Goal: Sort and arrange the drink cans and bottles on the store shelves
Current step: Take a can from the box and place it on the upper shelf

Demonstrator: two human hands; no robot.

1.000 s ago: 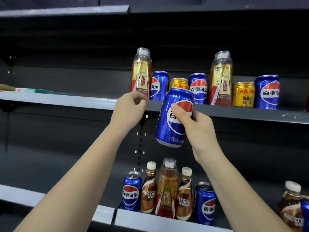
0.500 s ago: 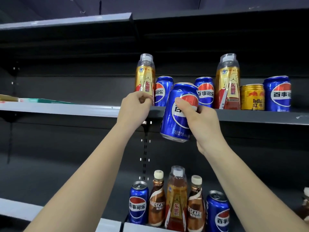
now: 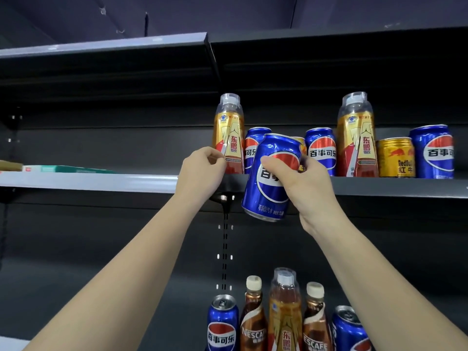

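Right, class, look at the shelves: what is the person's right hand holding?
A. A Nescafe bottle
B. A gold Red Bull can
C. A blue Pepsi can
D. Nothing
C: the right hand is wrapped around a tilted blue Pepsi can, held in the air at the edge of the upper shelf.

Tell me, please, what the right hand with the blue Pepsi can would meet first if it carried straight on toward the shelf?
Probably the short gold Red Bull can half hidden behind the held blue Pepsi can. The right hand points into that gap between two standing blue cans, though depth is hard to judge.
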